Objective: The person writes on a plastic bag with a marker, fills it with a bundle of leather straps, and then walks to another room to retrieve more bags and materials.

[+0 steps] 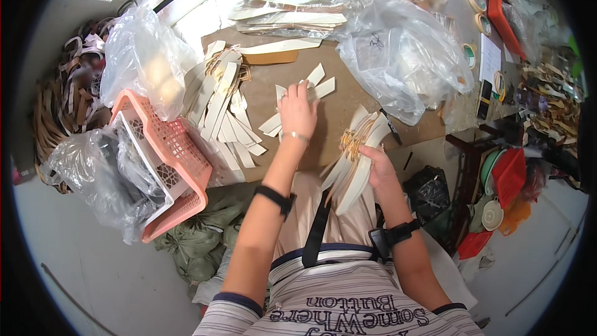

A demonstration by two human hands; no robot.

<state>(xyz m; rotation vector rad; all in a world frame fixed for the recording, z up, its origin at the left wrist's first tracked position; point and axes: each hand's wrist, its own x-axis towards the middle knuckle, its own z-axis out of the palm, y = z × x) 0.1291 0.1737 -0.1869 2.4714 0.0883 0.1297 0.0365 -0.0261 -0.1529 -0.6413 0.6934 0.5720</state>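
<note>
In my right hand point(380, 167) is a fanned bundle of off-white belt straps point(359, 177), its gold-coloured buckles point(354, 142) bunched near my thumb and fingers. The bundle hangs over the table's front edge and my lap. My left hand point(297, 111) lies palm down on a few loose off-white straps point(323, 88) that cross on the brown tabletop. Its fingers reach forward and slightly apart, and the fingertips touch the straps. To the left of that hand lies a larger pile of off-white straps point(219, 102), with gold-coloured buckles among them at its far end.
A pink plastic basket point(202, 168) with bagged items stands at the left. Clear plastic bags point(404, 50) and stacked straps point(289, 22) cover the far side. Tape rolls point(477, 1), a phone point(484, 99) and a black pen point(390, 126) lie to the right.
</note>
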